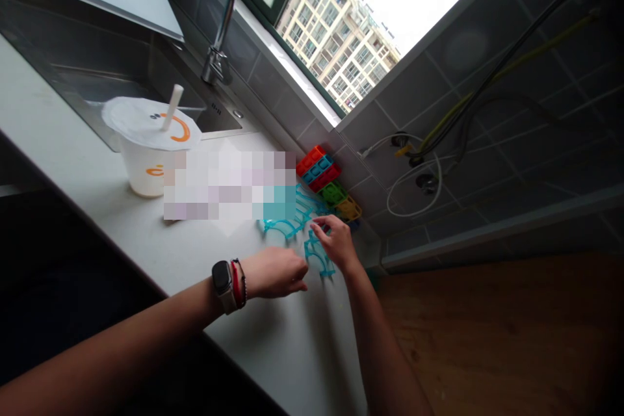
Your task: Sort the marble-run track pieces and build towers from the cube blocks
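My left hand (277,273), with a dark watch (221,277) and bracelets on the wrist, hovers over the white countertop (263,354). Its fingers are curled closed, and whatever may be inside is hidden. My right hand (336,240) reaches in from the lower right with thumb and fingers pinched together; I cannot make out anything between them. Right below and beside those fingertips lies a curved teal plastic piece (316,250). More teal plastic pieces (287,224) with arched shapes lie just beyond, partly covered by a blurred patch.
Coloured plastic blocks (319,168) line the tiled wall, with green and yellow pieces (338,198) beside them. A lidded drink cup (146,166) with a straw stands by the sink (97,65) and tap (217,58). Cables (414,172) hang on the right wall.
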